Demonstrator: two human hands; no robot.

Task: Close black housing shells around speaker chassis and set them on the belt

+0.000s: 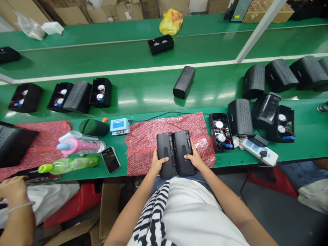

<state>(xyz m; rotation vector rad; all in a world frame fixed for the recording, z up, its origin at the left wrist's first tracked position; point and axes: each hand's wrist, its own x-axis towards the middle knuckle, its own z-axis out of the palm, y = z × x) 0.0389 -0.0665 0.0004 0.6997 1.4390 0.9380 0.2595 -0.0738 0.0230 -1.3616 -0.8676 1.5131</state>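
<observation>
Two black speaker casings (166, 155) stand side by side at the near edge of the bench, above my lap. My left hand (158, 162) grips the left casing from its outer side, thumb across the face. Around the outer side of the right casing (183, 153) my right hand (194, 158) is closed, its thumb also on the face. Both casings nearly touch along the middle. Beneath and behind them lies a red bubble-wrap mat (143, 140). To the right of the mat sits an open speaker box (221, 132) with round drivers and wires showing.
Left of the mat are a blue meter (119, 126), a phone (111, 160), a green bottle (70, 165) and a pink bottle (79, 146). At right lie a power strip (260, 152) and several speakers (240, 118). More casings stand on the green conveyor (143, 85). A co-worker's arm (16, 201) is at left.
</observation>
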